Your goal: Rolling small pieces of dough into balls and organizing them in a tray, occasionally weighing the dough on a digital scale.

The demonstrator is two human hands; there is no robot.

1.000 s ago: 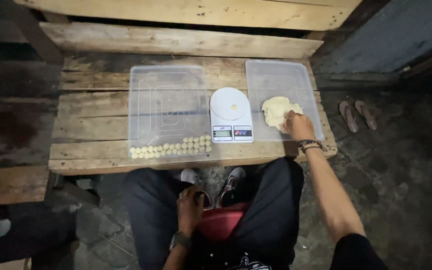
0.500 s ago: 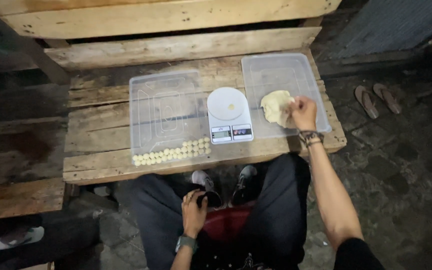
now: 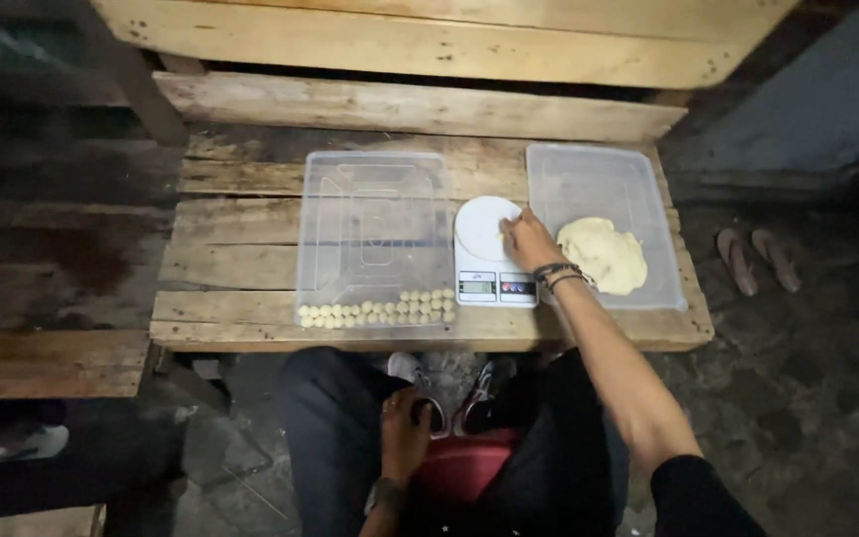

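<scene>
right hand [image 3: 527,239], grip unclear, at the scale [image 3: 487,249] edge, dough [image 3: 603,254] just beside.

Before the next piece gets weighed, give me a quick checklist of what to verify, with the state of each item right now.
1. Right hand at the scale: ok, fingers at the edge of the round white pan.
2. Piece held in the right hand: cannot tell.
3. Scale display lit: ok; reading too small to tell.
4. Dough lump within reach in the right tray: ok.
5. Room in the left tray beyond the rows of small dough balls: ok.
6. Left hand free: ok, resting on the lap.
</scene>
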